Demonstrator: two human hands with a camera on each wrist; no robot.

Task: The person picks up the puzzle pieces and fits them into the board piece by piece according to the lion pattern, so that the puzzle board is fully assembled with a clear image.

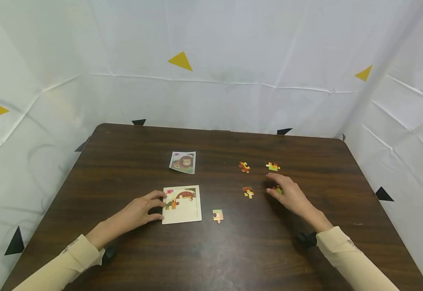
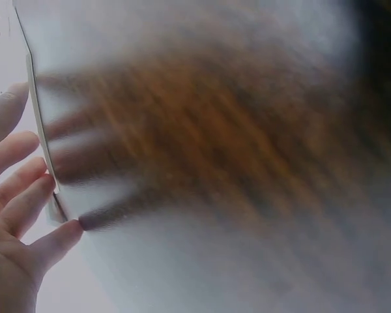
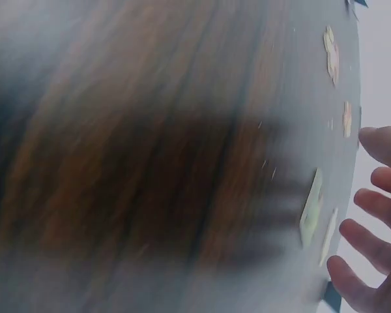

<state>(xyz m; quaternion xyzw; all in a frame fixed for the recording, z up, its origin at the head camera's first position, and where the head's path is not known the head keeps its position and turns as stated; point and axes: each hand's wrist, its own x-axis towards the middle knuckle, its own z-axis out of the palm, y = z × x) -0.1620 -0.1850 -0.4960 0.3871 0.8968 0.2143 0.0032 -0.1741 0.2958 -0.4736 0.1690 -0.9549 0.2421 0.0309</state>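
My left hand (image 1: 136, 212) rests its fingertips on the left edge of a square, cream puzzle board (image 1: 182, 214). In the left wrist view the fingers are spread along the rim of the board (image 2: 39, 120). Several joined pieces showing part of a lion fill the board's upper left area. Above the table, my right hand (image 1: 292, 196) hovers with its fingers apart over a green-and-orange puzzle piece (image 1: 278, 189), which it partly hides. The right wrist view shows a gap between the fingers and the puzzle piece (image 3: 311, 210) lying on the table.
Loose puzzle pieces lie on the dark wooden table (image 1: 131, 161): a red-yellow piece (image 1: 244, 167), a green-orange piece (image 1: 272, 166), a brown-yellow piece (image 1: 248, 192) and a pale piece (image 1: 217, 215) beside the board. Behind the board lies a lion picture card (image 1: 183, 162). White sheeting surrounds the table.
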